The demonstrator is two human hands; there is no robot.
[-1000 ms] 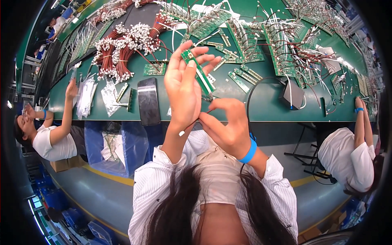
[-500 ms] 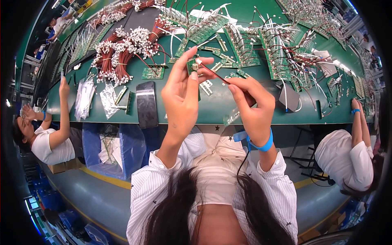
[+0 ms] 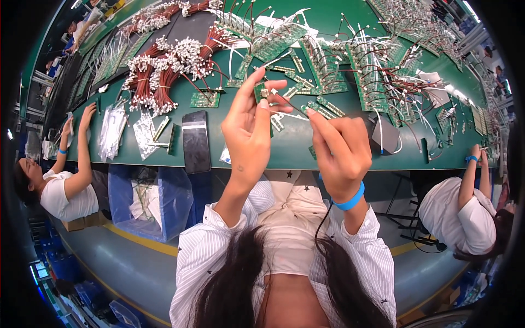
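Upright in my left hand (image 3: 246, 136) is a small green circuit board (image 3: 259, 94), pinched between thumb and fingers, with a cream socket facing right. My right hand (image 3: 343, 156) is closed on a thin dark red and black wire (image 3: 290, 104), gripping it between thumb and forefinger. The wire runs left to a small white plug (image 3: 274, 92) close to the socket. They look slightly apart. Part of the board is hidden behind my left fingers. A blue band (image 3: 351, 199) circles my right wrist.
Bundles of red wires with white plugs (image 3: 175, 65) lie at the back left. Wired circuit boards (image 3: 366, 76) cover the back and right of the green table (image 3: 229, 158). A black block (image 3: 196, 142) sits left of my hands. Co-workers (image 3: 71, 191) sit at both sides.
Both my hands have shifted slightly right and down with the board and wire. The plug now sits a little farther right of the socket. The left co-worker's hands have moved over the table.
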